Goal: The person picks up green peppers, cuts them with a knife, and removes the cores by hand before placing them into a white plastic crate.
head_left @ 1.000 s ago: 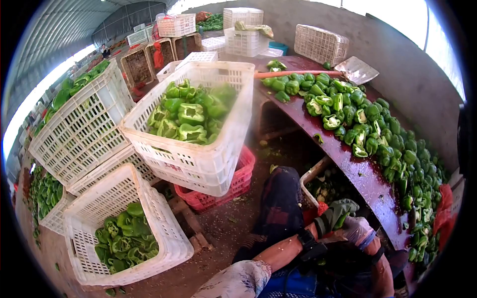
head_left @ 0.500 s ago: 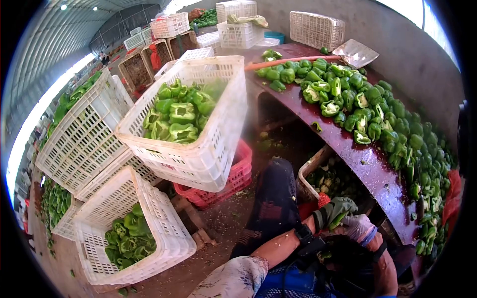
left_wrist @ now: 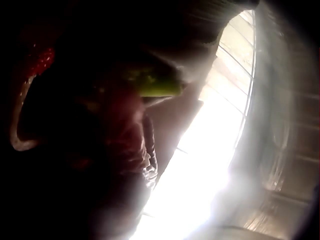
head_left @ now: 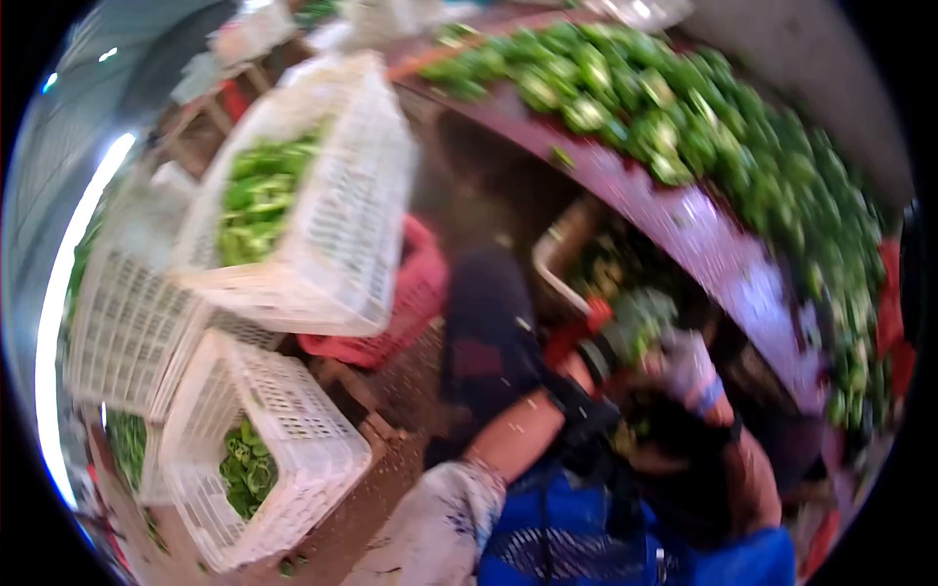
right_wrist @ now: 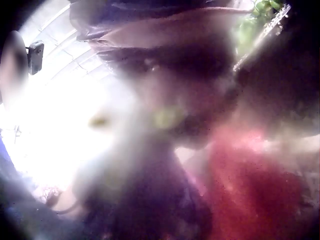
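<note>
My left hand (head_left: 640, 317), in a grey-green glove, holds a green bell pepper (head_left: 642, 344) low in front of my body. Close against it is my right hand (head_left: 689, 369) in a pale, thin glove, its fingers at the pepper. I cannot tell whether the right hand grips the pepper or a tool. The left wrist view is mostly dark, with a bright green piece of the pepper (left_wrist: 159, 86) showing near the gloved fingers. Glare and blur fill the right wrist view, where a small green patch of pepper (right_wrist: 169, 117) shows between the hands.
A dark red tabletop (head_left: 684, 220) to the right bears a long heap of green peppers (head_left: 674, 107). Beneath its edge stands a crate (head_left: 559, 278) of scraps. On the left are white crates (head_left: 362, 225) with peppers, one above a red basket (head_left: 415, 308).
The head view has swung, so crates and table sit further left and higher, and blur appears. Both hands stay together at the pepper.
</note>
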{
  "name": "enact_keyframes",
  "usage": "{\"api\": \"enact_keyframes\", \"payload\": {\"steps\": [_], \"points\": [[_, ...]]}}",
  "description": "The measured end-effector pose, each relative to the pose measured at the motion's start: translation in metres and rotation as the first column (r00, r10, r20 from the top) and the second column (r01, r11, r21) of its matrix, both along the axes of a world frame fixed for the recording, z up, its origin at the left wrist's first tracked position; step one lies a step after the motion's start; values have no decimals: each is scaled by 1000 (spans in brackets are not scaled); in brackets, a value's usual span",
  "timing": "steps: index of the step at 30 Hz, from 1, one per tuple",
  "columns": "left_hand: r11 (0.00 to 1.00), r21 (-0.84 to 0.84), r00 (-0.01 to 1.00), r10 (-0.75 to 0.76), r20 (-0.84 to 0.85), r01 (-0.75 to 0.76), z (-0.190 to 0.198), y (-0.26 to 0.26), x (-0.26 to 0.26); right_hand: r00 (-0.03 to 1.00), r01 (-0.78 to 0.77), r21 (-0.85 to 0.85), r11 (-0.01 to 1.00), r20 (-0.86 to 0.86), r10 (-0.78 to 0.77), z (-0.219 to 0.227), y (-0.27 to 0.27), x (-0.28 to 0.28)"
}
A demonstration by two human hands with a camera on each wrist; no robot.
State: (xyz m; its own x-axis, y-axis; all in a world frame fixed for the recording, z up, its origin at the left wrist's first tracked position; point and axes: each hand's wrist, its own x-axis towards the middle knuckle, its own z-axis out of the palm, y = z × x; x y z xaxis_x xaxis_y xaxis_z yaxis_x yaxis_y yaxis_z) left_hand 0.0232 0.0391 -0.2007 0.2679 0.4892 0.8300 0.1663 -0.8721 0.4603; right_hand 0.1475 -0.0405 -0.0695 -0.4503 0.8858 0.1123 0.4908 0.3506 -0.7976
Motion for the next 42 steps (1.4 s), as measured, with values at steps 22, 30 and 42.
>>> {"api": "enact_keyframes", "payload": {"steps": [22, 30, 42], "points": [[817, -541, 976, -116, 182, 198, 111, -40, -20, 801, 156, 31, 987, 580, -145, 46, 18, -3], [-12, -470, 469, 71, 880, 883, 114, -47, -24, 947, 184, 280, 942, 207, -246, 37, 13, 6], [938, -204, 195, 153, 969, 279, 266, -24, -381, 719, 426, 425, 799, 378, -584, 42, 47, 119]]}}
